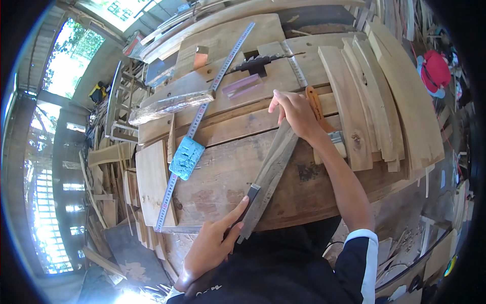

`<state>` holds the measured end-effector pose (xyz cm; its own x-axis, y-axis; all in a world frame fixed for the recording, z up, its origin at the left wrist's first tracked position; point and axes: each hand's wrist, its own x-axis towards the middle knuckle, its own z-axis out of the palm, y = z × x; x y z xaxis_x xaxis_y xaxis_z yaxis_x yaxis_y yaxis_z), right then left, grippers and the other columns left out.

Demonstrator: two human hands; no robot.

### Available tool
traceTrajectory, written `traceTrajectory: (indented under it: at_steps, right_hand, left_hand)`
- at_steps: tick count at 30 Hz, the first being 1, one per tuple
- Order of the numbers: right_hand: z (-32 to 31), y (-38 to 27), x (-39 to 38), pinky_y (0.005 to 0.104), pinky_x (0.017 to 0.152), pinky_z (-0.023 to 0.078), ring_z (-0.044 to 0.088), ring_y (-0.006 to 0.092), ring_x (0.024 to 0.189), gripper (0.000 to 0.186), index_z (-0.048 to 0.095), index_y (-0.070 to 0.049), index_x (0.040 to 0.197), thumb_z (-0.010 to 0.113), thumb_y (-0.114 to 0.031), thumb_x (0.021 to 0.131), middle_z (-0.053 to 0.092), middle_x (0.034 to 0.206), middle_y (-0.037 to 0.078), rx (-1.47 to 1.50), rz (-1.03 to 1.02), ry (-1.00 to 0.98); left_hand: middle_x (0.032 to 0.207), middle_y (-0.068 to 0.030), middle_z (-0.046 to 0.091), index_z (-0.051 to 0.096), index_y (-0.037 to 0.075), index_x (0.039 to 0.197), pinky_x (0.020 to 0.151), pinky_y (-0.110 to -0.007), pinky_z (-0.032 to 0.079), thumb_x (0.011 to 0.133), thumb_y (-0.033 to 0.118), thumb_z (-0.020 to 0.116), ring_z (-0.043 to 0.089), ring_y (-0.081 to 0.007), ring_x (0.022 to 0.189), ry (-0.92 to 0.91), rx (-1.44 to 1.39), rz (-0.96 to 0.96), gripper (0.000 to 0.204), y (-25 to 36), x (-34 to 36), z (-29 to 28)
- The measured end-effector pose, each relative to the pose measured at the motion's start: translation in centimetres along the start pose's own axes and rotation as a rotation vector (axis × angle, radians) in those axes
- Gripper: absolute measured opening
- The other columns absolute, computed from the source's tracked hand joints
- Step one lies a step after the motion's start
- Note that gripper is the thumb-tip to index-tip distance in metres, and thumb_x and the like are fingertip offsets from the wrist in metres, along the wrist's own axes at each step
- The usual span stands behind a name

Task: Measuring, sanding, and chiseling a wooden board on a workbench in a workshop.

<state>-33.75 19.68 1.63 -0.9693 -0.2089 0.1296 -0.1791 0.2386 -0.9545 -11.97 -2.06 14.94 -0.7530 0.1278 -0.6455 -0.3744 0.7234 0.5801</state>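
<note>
A greyish, weathered wooden strip [274, 169] slants over the front edge of the workbench, its near end close to my body. My left hand [215, 245] is closed around a narrow dark tool with a silvery end [251, 192], held against the strip's left side near that end. The index finger lies along the tool; its exact kind is unclear. At the far end of the strip is my right hand [296, 114], bent over the wood with its fingers curled and the thumb hidden. Just right of this hand lies a paintbrush [315, 105] with an orange handle, partly behind my forearm.
Pale boards [349, 101] lie side by side on the bench's right. A long measuring strip [223, 71] crosses the left part, under a turquoise block [187, 158] and a shiny wrapped bar [172, 106]. A dark toothed blade [256, 65] shows at the bench's far middle.
</note>
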Motion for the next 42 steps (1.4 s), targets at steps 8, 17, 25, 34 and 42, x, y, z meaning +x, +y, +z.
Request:
traceTrajectory:
  at_steps: [8, 17, 25, 34, 42]
  right_hand:
    - [0.6, 0.5, 0.1, 0.0358, 0.061, 0.047, 0.060, 0.0198, 0.054, 0.054, 0.063, 0.000, 0.076, 0.038, -0.037, 0.106, 0.060, 0.065, 0.012, -0.041, -0.029, 0.013]
    - [0.8, 0.8, 0.1, 0.0407, 0.068, 0.049, 0.063, 0.0246, 0.056, 0.056, 0.061, -0.004, 0.072, 0.036, -0.043, 0.103, 0.059, 0.057, 0.012, -0.028, -0.008, 0.052]
    - [1.4, 1.0, 0.4, 0.0391, 0.062, 0.050, 0.065, 0.0223, 0.055, 0.052, 0.063, -0.004, 0.071, 0.040, -0.038, 0.104, 0.063, 0.059, 0.009, -0.067, 0.002, 0.078]
    - [1.4, 0.7, 0.3, 0.0343, 0.055, 0.050, 0.067, 0.0192, 0.053, 0.044, 0.064, -0.003, 0.073, 0.053, -0.032, 0.103, 0.065, 0.061, 0.009, -0.119, -0.016, 0.104]
    - [1.3, 0.7, 0.3, 0.0288, 0.052, 0.046, 0.061, 0.0121, 0.050, 0.043, 0.065, 0.003, 0.078, 0.058, -0.032, 0.102, 0.065, 0.065, 0.006, -0.137, 0.016, 0.096]
  left_hand:
    - [0.060, -0.0223, 0.060, 0.038, 0.028, 0.156, 0.066, -0.043, 0.053, 0.105, 0.019, 0.052, 0.065, -0.0365, 0.054, 0.013, 0.041, 0.025, 0.054, -0.2, 0.9, -0.1]
    - [0.071, -0.0296, 0.062, 0.037, 0.029, 0.157, 0.070, -0.049, 0.050, 0.104, 0.018, 0.052, 0.064, -0.0479, 0.068, -0.022, 0.062, 0.000, 0.056, 0.0, 0.9, -0.2]
    - [0.069, -0.0294, 0.060, 0.035, 0.029, 0.157, 0.068, -0.051, 0.048, 0.104, 0.017, 0.051, 0.062, -0.0480, 0.066, 0.007, 0.048, 0.017, 0.057, 0.1, 1.3, 0.1]
    - [0.075, -0.0325, 0.061, 0.035, 0.029, 0.157, 0.069, -0.054, 0.046, 0.104, 0.017, 0.051, 0.061, -0.0506, 0.070, 0.018, 0.113, 0.060, 0.057, 0.1, 1.0, 0.3]
    - [0.077, -0.0322, 0.062, 0.035, 0.029, 0.157, 0.071, -0.055, 0.046, 0.104, 0.017, 0.051, 0.061, -0.0516, 0.073, -0.022, 0.096, 0.007, 0.057, -0.4, 0.6, 0.4]
